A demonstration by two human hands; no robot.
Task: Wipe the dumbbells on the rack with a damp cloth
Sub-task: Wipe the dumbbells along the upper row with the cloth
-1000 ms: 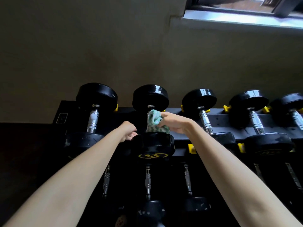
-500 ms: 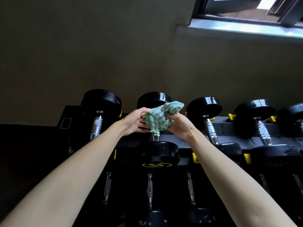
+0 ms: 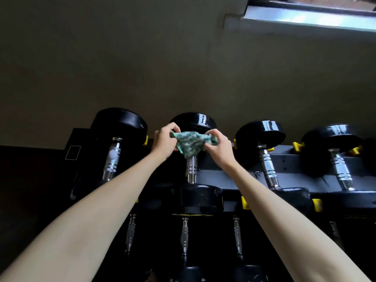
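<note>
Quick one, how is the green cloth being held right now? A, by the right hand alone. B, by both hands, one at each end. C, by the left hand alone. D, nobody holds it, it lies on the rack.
B: the left hand and the right hand each grip an end of the green cloth, which sags between them in front of the chrome handle of the second dumbbell from the left.

Seen as two long bare arms: left forearm (image 3: 97, 216) coming in from 7 o'clock, right forearm (image 3: 284, 220) from 5 o'clock, both smooth, slender and narrowing toward the wrist. Uncovered all the way up to the left hand (image 3: 164, 142) just at 9 o'clock of centre and the right hand (image 3: 220, 148) just at 3 o'clock, knuckles plainly outlined. Cut off by the lower edge of view at their widest part.
</note>
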